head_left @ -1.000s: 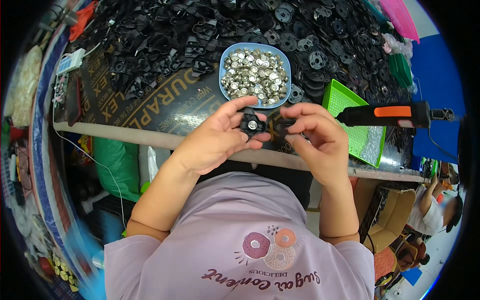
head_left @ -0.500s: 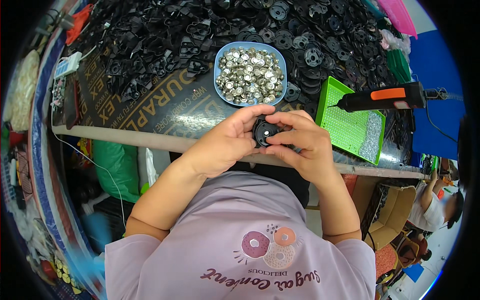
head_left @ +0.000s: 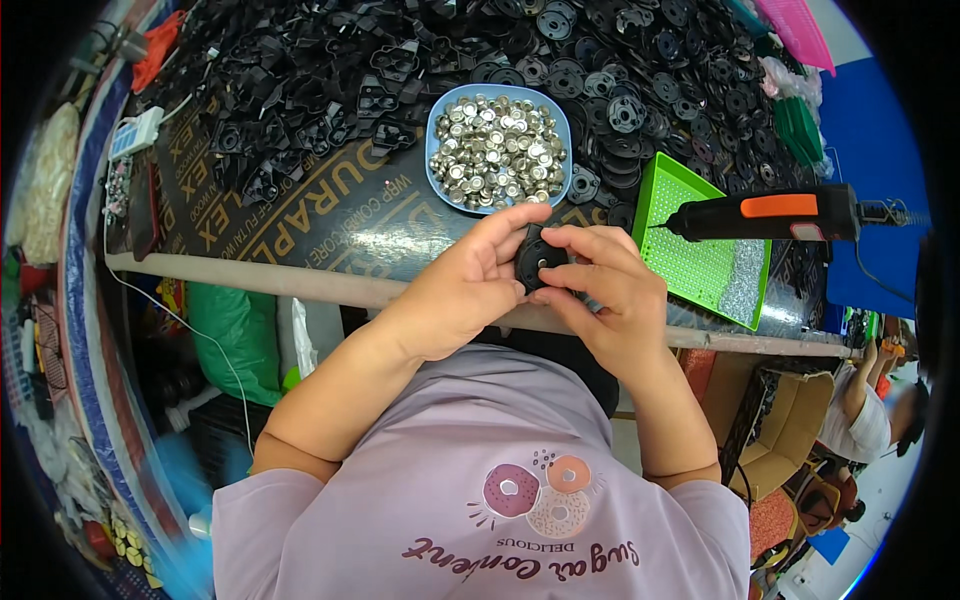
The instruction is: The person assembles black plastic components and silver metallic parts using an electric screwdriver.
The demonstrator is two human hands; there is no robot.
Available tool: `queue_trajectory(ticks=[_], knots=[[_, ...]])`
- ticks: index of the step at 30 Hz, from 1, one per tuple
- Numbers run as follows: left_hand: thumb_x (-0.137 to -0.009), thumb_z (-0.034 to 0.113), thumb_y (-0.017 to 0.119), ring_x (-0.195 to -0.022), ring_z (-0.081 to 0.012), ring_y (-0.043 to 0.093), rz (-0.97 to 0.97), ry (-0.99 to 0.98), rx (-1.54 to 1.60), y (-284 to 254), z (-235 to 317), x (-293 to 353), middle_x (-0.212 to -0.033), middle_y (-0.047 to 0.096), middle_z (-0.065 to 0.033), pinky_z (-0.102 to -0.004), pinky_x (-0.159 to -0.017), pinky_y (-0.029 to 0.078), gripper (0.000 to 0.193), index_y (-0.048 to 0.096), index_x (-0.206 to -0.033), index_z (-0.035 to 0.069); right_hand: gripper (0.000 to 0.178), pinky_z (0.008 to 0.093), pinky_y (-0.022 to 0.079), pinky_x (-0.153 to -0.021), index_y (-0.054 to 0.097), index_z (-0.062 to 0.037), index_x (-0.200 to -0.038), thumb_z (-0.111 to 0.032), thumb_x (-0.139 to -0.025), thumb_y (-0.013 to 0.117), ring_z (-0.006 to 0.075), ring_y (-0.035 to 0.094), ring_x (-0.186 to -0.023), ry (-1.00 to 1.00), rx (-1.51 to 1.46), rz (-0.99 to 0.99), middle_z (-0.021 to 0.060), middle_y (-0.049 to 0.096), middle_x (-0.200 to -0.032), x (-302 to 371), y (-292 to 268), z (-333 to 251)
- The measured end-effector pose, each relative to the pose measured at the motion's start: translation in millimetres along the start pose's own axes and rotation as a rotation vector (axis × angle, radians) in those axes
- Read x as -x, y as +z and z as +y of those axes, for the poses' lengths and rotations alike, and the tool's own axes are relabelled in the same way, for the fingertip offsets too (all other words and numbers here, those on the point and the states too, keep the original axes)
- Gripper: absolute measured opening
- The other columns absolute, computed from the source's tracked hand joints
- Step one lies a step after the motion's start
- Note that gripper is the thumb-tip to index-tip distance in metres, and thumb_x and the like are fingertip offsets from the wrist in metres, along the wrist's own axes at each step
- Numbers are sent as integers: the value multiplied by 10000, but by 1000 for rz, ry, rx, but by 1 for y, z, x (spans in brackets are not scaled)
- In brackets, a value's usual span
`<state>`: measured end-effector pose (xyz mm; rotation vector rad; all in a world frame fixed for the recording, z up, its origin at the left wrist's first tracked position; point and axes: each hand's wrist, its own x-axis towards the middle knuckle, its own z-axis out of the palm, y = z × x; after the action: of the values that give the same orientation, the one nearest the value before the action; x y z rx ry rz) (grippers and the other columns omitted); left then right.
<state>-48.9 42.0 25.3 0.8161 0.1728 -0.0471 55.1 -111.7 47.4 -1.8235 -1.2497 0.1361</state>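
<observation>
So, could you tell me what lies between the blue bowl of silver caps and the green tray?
In the head view, between the blue bowl and the green tray lie loose black round parts on the dark tabletop.

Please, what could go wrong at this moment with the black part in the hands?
Both hands, left hand and right hand, pinch the black part over the table edge; a slip could drop it to the floor. The power tool rests across the green tray near the right hand; a bump might knock it.

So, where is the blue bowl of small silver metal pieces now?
In the head view, the blue bowl sits on the dark table, just beyond both hands, with the green tray to its right.
</observation>
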Motion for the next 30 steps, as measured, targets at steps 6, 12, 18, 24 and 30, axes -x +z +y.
queue_trajectory(ticks=[6,12,18,24,30], knots=[[-895,-18,563,-999,-160,602,110,-109,47,7,-1,-8,-1154,570,-114,-284,-839,534,392,450,-1269,15,249,376,487,-781,660,-37,-822,-56,-625,810,295,587,-913,-116,169,113,111,648,-1088,2,-13,-12],[-880,-49,540,-936,-236,653,140,-224,1,12,-8,-15,-1133,587,-120,-297,-770,561,353,474,-1219,26,668,337,464,-918,424,-26,-1269,-41,-712,793,244,534,-1036,-341,180,889,123,530,-1148,22,-75,-13],[-883,-34,551,-941,-215,654,69,-282,-61,30,-28,-27,-1132,591,-104,-291,-769,556,343,473,-1205,54,494,313,487,-759,510,14,-1146,-110,-747,773,199,615,-822,72,-723,341,132,632,-950,-5,-72,35],[-895,-35,533,-940,-221,654,29,-291,-131,33,-48,-44,-1124,589,-114,-283,-736,555,317,451,-1197,20,248,275,492,-569,499,-37,-927,83,-772,652,151,576,-577,4,-723,663,85,597,-733,-14,-75,30],[-894,-39,516,-878,-187,652,72,-319,-137,38,-44,-47,-1036,600,-113,-271,-694,557,269,446,-1153,-20,231,230,475,-555,551,-25,-832,69,-719,729,105,577,-600,138,-566,726,56,613,-720,-18,-62,44]])
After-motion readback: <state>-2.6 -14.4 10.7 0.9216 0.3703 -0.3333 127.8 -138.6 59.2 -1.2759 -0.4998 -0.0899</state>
